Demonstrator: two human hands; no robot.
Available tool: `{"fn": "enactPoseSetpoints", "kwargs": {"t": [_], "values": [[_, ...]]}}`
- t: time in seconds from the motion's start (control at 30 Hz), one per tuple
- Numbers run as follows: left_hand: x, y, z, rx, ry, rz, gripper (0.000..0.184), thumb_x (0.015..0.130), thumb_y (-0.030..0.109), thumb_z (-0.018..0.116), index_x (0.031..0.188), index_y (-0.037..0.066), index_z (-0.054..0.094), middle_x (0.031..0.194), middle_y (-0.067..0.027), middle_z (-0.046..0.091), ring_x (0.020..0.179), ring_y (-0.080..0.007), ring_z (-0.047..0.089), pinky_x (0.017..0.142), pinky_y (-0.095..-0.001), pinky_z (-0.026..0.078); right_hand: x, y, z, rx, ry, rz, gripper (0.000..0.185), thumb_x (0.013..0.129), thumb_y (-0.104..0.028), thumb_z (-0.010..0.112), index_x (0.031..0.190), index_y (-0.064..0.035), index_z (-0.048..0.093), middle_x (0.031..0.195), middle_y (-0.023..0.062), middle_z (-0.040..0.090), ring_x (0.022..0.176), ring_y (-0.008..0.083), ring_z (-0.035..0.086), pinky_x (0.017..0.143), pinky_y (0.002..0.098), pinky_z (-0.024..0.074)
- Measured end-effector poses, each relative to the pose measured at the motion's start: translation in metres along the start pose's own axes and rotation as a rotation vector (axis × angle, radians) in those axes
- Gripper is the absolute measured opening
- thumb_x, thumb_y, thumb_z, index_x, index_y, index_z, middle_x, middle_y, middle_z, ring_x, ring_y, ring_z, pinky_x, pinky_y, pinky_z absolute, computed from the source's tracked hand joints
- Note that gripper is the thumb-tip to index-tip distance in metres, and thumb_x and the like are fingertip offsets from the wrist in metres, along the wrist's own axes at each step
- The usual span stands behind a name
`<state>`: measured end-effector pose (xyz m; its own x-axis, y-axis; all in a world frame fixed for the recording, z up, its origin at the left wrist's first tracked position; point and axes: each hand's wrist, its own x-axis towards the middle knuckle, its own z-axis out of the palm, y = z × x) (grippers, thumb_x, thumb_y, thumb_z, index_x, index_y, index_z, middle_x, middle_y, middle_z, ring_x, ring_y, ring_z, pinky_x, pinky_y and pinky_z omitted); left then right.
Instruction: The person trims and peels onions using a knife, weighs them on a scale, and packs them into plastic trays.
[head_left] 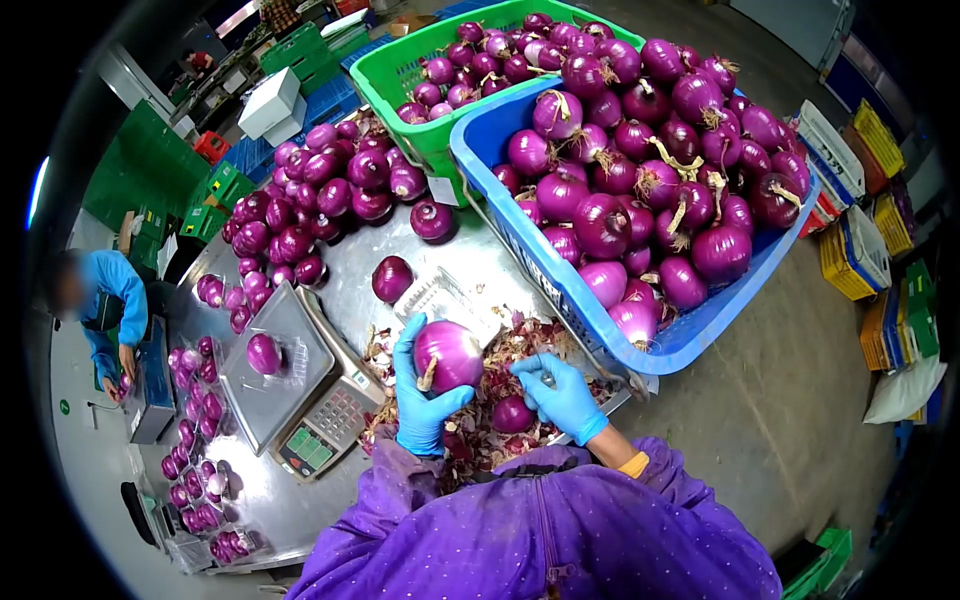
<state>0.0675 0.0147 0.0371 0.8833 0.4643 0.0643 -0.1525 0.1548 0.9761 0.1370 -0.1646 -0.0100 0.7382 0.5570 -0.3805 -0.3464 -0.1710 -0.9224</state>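
My left hand (424, 400), in a blue glove, is closed around a red onion (449, 355) and holds it above the steel table. A dry, straw-coloured tuft shows on the onion's lower left side. To the right, my right hand (558, 396), also gloved in blue, has its fingers drawn together; a small greyish bit shows at the fingertips, too small to name. Below and between the hands another onion (512, 414) lies among loose onion skins (470, 440). A single onion (392, 279) rests just beyond my left hand, beside a clear plastic tray (448, 302).
A blue crate (700, 335) heaped with onions stands at the right, a green crate (440, 150) behind it. Left of my hands is a scale (325, 425) with one onion on its plate. Piled onions (335, 196) and packed trays (205, 495) lie farther left, near another person (118, 290).
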Motion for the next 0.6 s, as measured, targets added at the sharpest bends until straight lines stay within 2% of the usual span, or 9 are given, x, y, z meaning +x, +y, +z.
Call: {"fn": "enactPoseSetpoints", "kwargs": {"t": [0.1, 0.13, 0.23, 0.3, 0.37, 0.47, 0.5, 0.57, 0.6], "values": [[-0.001, 0.002, 0.002, 0.108, -0.094, 0.042, 0.103, 0.056, 0.014, 0.089, 0.141, 0.007, 0.03, 0.133, -0.0113, 0.04, 0.12, -0.0234, 0.046, 0.103, -0.0394, 0.042, -0.005, -0.049, 0.009, 0.172, -0.078, -0.184, 0.046, 0.089, -0.027, 0.064, 0.126, -0.0033, 0.05, 0.091, 0.0051, 0.064, 0.048, 0.0053, 0.048, 0.045, 0.0202, 0.0405], [-0.001, 0.001, -0.002, 0.266, -0.133, 0.105, 0.105, 0.056, 0.017, 0.09, 0.141, 0.005, 0.03, 0.133, -0.0121, 0.041, 0.119, -0.0239, 0.047, 0.102, -0.0386, 0.042, 0.003, -0.047, 0.012, 0.195, -0.142, -0.248, 0.061, 0.087, -0.032, 0.067, 0.132, -0.0008, 0.043, 0.098, 0.0069, 0.06, 0.059, 0.0054, 0.052, 0.044, 0.0185, 0.0389], [-0.003, 0.004, -0.012, 0.586, -0.167, 0.289, 0.111, 0.055, 0.028, 0.091, 0.142, 0.003, 0.028, 0.136, -0.0149, 0.042, 0.121, -0.0271, 0.048, 0.102, -0.0363, 0.041, 0.005, -0.053, 0.02, 0.349, -0.236, -0.068, 0.058, 0.086, -0.035, 0.068, 0.128, -0.0011, 0.047, 0.093, 0.0063, 0.061, 0.054, 0.0053, 0.051, 0.043, 0.0183, 0.04], [-0.003, 0.001, -0.017, 0.34, -0.103, 0.25, 0.112, 0.055, 0.027, 0.091, 0.143, 0.004, 0.026, 0.136, -0.0138, 0.042, 0.122, -0.0263, 0.048, 0.103, -0.0365, 0.04, 0.012, -0.036, 0.024, 0.664, -0.356, 0.089, 0.054, 0.085, -0.038, 0.068, 0.122, -0.0021, 0.051, 0.081, 0.0054, 0.059, 0.045, 0.0078, 0.05, 0.04, 0.0206, 0.0393], [-0.008, -0.003, -0.016, -0.136, -0.128, -0.064, 0.111, 0.054, 0.018, 0.09, 0.143, 0.006, 0.025, 0.138, -0.0116, 0.039, 0.124, -0.024, 0.045, 0.103, -0.0377, 0.041, 0.015, -0.026, 0.033, 0.851, -0.463, 0.193, 0.052, 0.086, -0.038, 0.068, 0.12, -0.0028, 0.052, 0.083, 0.0062, 0.06, 0.046, 0.0083, 0.051, 0.04, 0.0215, 0.0392], [-0.011, -0.013, -0.023, -0.155, -0.037, -0.034, 0.107, 0.056, 0.015, 0.087, 0.143, 0.007, 0.025, 0.135, -0.0111, 0.039, 0.121, -0.0233, 0.046, 0.103, -0.0368, 0.041, 0.017, -0.042, 0.028, 0.241, -0.267, 0.054, 0.046, 0.087, -0.038, 0.067, 0.115, -0.0039, 0.055, 0.087, 0.0076, 0.062, 0.045, 0.0096, 0.05, 0.04, 0.0228, 0.0399], [-0.01, -0.018, -0.027, -0.106, -0.003, -0.004, 0.106, 0.056, 0.015, 0.087, 0.142, 0.006, 0.026, 0.134, -0.011, 0.04, 0.12, -0.0232, 0.047, 0.102, -0.0364, 0.041, 0.015, -0.044, 0.025, -0.002, -0.118, -0.083, 0.038, 0.088, -0.035, 0.065, 0.108, -0.0035, 0.058, 0.085, 0.0082, 0.064, 0.047, 0.0128, 0.052, 0.045, 0.0279, 0.0434], [-0.009, -0.021, -0.032, 0.045, 0.046, 0.072, 0.104, 0.057, 0.016, 0.087, 0.141, 0.005, 0.026, 0.132, -0.0111, 0.041, 0.119, -0.0231, 0.048, 0.102, -0.036, 0.042, 0.022, -0.026, 0.019, -0.368, 0.055, -0.455, 0.028, 0.089, -0.024, 0.062, 0.106, -0.0015, 0.059, 0.081, 0.0077, 0.066, 0.057, 0.0139, 0.061, 0.054, 0.0265, 0.049], [-0.007, -0.019, -0.035, 0.148, 0.058, 0.114, 0.104, 0.057, 0.016, 0.087, 0.14, 0.005, 0.026, 0.131, -0.0112, 0.041, 0.118, -0.0231, 0.048, 0.102, -0.0359, 0.042, 0.014, -0.038, 0.023, -0.496, 0.045, -0.488, 0.025, 0.087, -0.022, 0.062, 0.105, -0.0033, 0.06, 0.081, 0.0096, 0.066, 0.062, 0.0186, 0.063, 0.058, 0.029, 0.0505]]}}
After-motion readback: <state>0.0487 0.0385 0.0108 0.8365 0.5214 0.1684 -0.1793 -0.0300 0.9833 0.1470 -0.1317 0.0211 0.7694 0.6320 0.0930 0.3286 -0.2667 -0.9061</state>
